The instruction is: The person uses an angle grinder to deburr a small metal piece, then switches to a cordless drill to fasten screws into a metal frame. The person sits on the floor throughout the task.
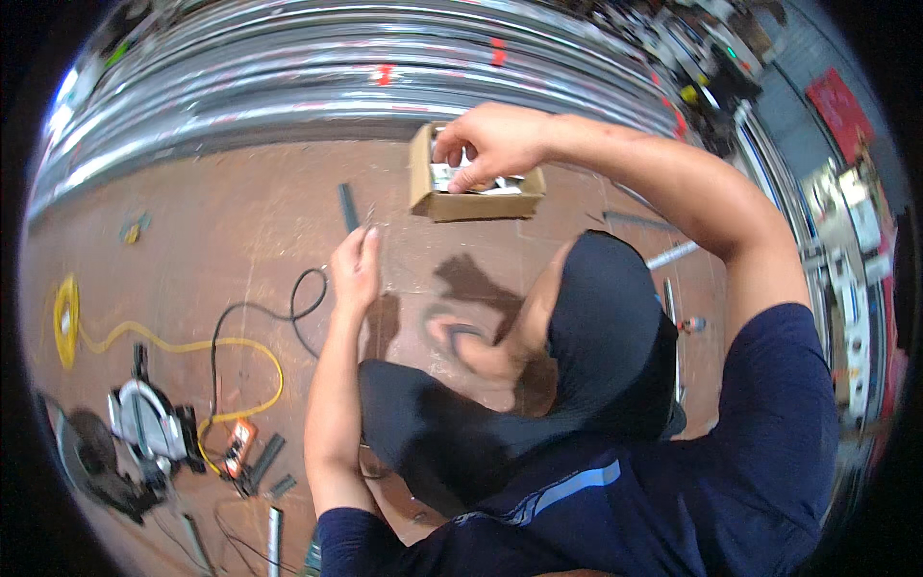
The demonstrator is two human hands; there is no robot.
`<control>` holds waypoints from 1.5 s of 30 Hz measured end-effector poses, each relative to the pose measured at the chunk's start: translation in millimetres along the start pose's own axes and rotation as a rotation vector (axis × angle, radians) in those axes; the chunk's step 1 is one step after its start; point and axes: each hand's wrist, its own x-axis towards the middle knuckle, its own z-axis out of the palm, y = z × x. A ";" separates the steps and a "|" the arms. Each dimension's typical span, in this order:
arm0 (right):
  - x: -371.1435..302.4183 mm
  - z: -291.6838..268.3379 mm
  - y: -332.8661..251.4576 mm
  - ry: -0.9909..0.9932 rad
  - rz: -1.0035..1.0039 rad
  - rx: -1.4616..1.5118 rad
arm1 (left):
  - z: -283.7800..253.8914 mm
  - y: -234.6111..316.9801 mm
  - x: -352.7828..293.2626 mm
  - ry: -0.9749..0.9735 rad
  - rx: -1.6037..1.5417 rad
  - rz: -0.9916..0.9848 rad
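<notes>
Head view: the right hand (pixel 492 144) is pinching small metal parts inside the cardboard box (pixel 473 197); the left hand (pixel 356 269) is resting loosely open on the floor (pixel 221 221), holding nothing yet.

The floor (pixel 240 212) is reddish brown with dark stains. A tan cardboard box (pixel 423 188) sits far off, silvery bits inside. At left, a yellow cord (pixel 144 341) loops beside a thin black cable (pixel 298 298). The saw (pixel 144 423) is grey and black. Sleeves (pixel 769 462) are navy, with one pale blue stripe (pixel 577 486).
</notes>
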 end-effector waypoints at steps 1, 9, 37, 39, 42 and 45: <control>-11.7 2.1 16.2 0.064 0.025 0.000 | 2.9 -11.7 0.1 -0.030 0.005 -0.040; -66.1 81.3 183.5 0.092 0.281 0.056 | 23.8 -78.8 2.2 -0.302 -0.198 -0.314; -7.9 326.5 360.7 0.310 0.448 0.180 | 35.5 177.3 133.8 -0.119 0.905 -0.270; -8.8 325.6 360.9 0.258 0.481 0.212 | 46.8 216.6 149.1 -0.130 0.893 -0.192; -9.6 324.9 360.5 0.232 0.478 0.158 | 58.9 256.3 154.9 -0.154 0.895 -0.042; -8.5 330.0 363.4 0.231 0.462 0.244 | 67.0 257.4 156.9 -0.218 0.835 0.042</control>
